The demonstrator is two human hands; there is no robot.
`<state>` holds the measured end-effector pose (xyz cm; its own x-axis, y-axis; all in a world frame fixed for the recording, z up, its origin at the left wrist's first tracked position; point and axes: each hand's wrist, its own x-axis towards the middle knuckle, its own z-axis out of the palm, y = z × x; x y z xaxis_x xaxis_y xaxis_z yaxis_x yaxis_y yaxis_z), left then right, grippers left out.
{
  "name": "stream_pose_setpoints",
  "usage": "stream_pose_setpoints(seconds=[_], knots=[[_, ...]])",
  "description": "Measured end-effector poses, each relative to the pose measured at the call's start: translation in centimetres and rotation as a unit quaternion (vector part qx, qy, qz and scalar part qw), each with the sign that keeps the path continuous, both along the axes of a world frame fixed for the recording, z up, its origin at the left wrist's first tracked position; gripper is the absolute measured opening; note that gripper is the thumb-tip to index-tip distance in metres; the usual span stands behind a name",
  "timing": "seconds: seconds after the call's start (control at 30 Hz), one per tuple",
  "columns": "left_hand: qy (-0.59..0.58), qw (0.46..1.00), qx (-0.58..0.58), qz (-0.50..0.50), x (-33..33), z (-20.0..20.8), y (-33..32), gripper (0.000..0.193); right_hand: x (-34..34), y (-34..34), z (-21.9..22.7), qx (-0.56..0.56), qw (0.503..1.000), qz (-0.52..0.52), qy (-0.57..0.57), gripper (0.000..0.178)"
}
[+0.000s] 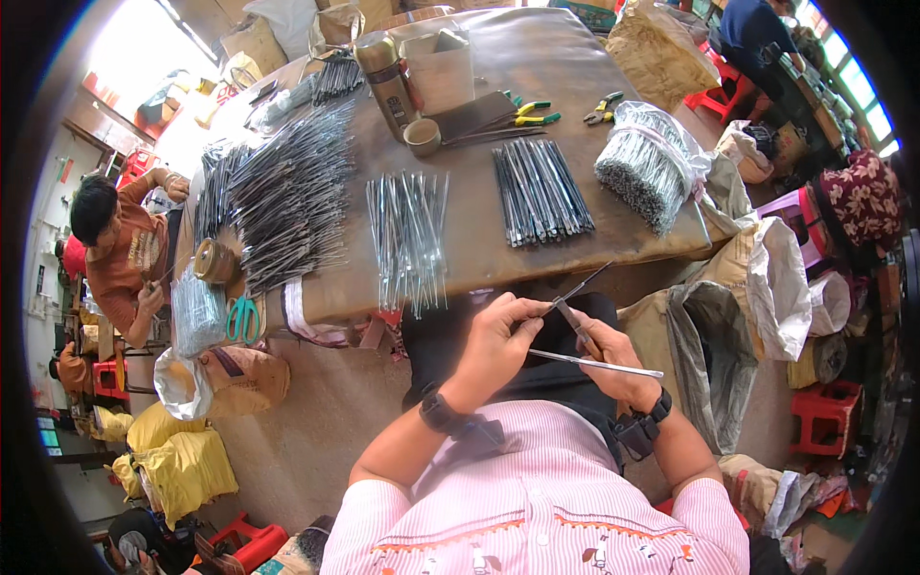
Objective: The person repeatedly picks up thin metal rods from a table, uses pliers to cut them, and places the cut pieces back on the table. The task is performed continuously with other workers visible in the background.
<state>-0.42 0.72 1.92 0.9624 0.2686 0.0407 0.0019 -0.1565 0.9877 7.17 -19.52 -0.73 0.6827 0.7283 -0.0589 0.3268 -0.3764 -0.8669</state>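
Above my lap, my left hand [500, 343] is closed, thumb and fingers pinching a thin dark metal rod [582, 284] whose far end points up toward the table edge. My right hand [618, 366] is closed around a flat, greyish strip-like piece [577, 324] that meets the rod at my left fingertips; I cannot make out its kind. A shiny silvery metal rod [623, 367] also lies across the right hand, its near end sticking out past the wrist side. On the table just ahead are a loose pile of silvery rods [409, 235] and a neater row of dark rods [543, 192].
A tied silvery rod bundle [644, 163] sits at the table's [565, 57] right edge. Behind are yellow-green-handled pliers [604, 108], a thermos [388, 91] and a small cup [422, 138]. More rods [297, 187] lie left, near a seated co-worker [125, 240]. Sacks [709, 335] stand right.
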Motion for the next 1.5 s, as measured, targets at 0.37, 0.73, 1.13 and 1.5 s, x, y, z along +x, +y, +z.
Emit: stream_pose_setpoints(seconds=[0.37, 0.73, 1.13, 1.5], knots=[[-0.041, 0.989, 0.144, 0.007, -0.7, 1.7, 0.1, 0.022, 0.2, -0.1, 0.5, -0.01, 0.999, -0.031, -0.029, 0.034], [-0.02, 0.96, 0.242, 0.141, -0.2, -0.9, 4.5, 0.018, 0.4, 1.9, -1.3, 0.008, 0.994, -0.007, 0.107, 0.054], [0.183, 0.851, 0.387, 0.304, 2.4, -5.4, 14.6, 0.032, 0.2, -1.0, -1.7, 0.154, 0.932, -0.132, 0.301, 0.054], [0.182, 0.919, 0.291, 0.194, 12.0, -6.3, 4.2, 0.034, -1.8, 1.6, 0.0, 0.161, 0.929, -0.025, 0.332, 0.057]])
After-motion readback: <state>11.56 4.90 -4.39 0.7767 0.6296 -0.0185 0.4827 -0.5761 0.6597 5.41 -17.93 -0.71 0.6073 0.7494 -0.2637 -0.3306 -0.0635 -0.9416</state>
